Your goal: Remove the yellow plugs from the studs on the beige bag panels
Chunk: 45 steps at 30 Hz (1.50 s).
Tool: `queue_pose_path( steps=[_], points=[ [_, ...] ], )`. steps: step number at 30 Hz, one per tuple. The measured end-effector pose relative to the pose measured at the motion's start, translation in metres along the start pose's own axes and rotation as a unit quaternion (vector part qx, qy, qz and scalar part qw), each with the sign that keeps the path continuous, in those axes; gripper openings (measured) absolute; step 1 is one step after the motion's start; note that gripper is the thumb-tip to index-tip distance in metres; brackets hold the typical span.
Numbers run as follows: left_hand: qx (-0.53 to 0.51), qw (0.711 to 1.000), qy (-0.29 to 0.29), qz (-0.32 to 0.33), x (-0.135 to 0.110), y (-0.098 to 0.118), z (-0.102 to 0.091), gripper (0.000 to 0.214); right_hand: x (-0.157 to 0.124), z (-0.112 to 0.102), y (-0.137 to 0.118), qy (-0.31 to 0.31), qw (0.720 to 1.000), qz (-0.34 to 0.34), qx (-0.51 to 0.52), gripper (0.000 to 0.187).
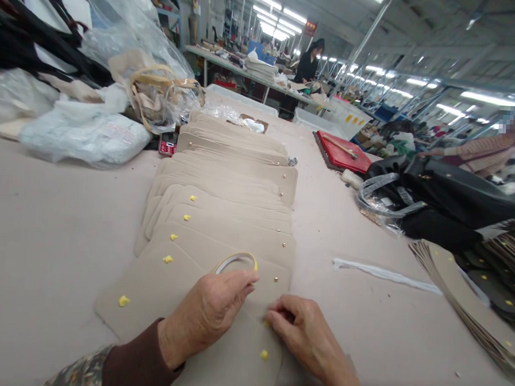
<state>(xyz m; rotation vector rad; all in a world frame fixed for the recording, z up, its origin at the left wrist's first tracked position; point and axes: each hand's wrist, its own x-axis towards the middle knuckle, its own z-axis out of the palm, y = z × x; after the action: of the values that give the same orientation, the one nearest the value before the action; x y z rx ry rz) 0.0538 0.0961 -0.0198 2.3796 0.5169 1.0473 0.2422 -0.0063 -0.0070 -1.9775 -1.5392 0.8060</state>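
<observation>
My left hand (pixel 217 300) is closed on a thin roll of yellow tape (pixel 256 261), whose ring stands up behind the fingers. My right hand (pixel 304 331) pinches at the right edge of the nearest beige panel (pixel 227 358), where a bit of yellow shows under the fingertips. What lies between those fingertips is mostly hidden. Small crumpled yellow tape pieces (pixel 124 300) dot the panels. Beyond my hands, a long row of overlapping beige panels (pixel 224 174) runs away from me, several with small metal studs (pixel 276 280) along the right side.
At the right lie stacked curved strips (pixel 447 278), a black bag (pixel 451 191), a white strip (pixel 383 273) and a red tray (pixel 343 151). Plastic-wrapped bundles (pixel 88 132) sit at the back left. A person (pixel 310 63) stands at a far table; another person (pixel 484 150) is at the right.
</observation>
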Motion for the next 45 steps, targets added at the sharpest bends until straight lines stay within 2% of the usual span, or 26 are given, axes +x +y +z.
queue_pose_path(
  steps=[3,4,7,11,14,17,20,23,25,27,29,32,34,37,41,45],
  points=[
    [0.006,1.0,-0.029,-0.004,-0.003,0.006,-0.002,0.031,0.001,-0.002,-0.004,0.107,0.989,-0.075,0.069,0.014],
    [0.016,0.999,-0.046,-0.011,-0.004,0.008,-0.003,0.037,0.002,-0.002,-0.005,0.126,0.983,-0.107,0.082,0.015],
    [0.049,0.996,-0.071,-0.014,-0.005,0.011,-0.001,0.046,0.004,0.003,-0.011,0.124,0.969,-0.197,0.088,0.019],
    [0.076,0.994,-0.069,0.026,-0.007,0.01,0.004,0.043,0.007,0.013,-0.014,0.136,0.943,-0.301,0.047,0.023],
    [0.083,0.993,-0.077,0.039,-0.01,0.009,0.007,0.038,0.008,0.02,-0.012,0.162,0.928,-0.335,0.0,0.02],
    [0.07,0.993,-0.096,0.029,-0.014,0.009,0.008,0.028,0.007,0.026,-0.009,0.198,0.919,-0.339,-0.027,0.019],
    [0.047,0.99,-0.135,-0.001,-0.013,0.009,0.008,0.014,0.004,0.03,-0.007,0.237,0.915,-0.324,-0.028,0.019],
    [0.064,0.986,-0.152,-0.016,-0.006,0.012,0.009,0.02,0.002,0.033,-0.007,0.247,0.932,-0.264,0.008,0.017],
    [0.086,0.987,-0.136,-0.003,0.001,0.015,0.011,0.024,0.0,0.034,-0.008,0.224,0.956,-0.173,0.078,0.014],
    [0.092,0.99,-0.107,0.023,0.006,0.019,0.013,0.025,0.001,0.034,-0.007,0.18,0.965,-0.058,0.183,0.012],
    [0.085,0.992,-0.078,0.045,0.008,0.022,0.016,0.025,0.005,0.03,-0.002,0.148,0.947,0.04,0.282,0.017],
    [0.088,0.993,-0.062,0.048,0.007,0.022,0.02,0.022,0.014,0.02,0.01,0.14,0.921,0.117,0.346,0.025],
    [0.134,0.987,-0.084,0.026,0.004,0.018,0.023,0.018,0.02,0.012,0.019,0.129,0.921,0.141,0.34,0.031],
    [0.205,0.967,-0.15,-0.01,0.002,0.009,0.027,0.014,0.025,0.005,0.027,0.107,0.938,0.138,0.301,0.036],
    [0.205,0.952,-0.222,-0.038,0.003,0.005,0.03,0.009,0.026,0.006,0.025,0.093,0.96,0.123,0.235,0.034],
    [0.196,0.947,-0.249,-0.058,0.006,0.008,0.028,0.006,0.028,0.008,0.019,0.096,0.984,0.079,0.124,0.026]
  ],
)
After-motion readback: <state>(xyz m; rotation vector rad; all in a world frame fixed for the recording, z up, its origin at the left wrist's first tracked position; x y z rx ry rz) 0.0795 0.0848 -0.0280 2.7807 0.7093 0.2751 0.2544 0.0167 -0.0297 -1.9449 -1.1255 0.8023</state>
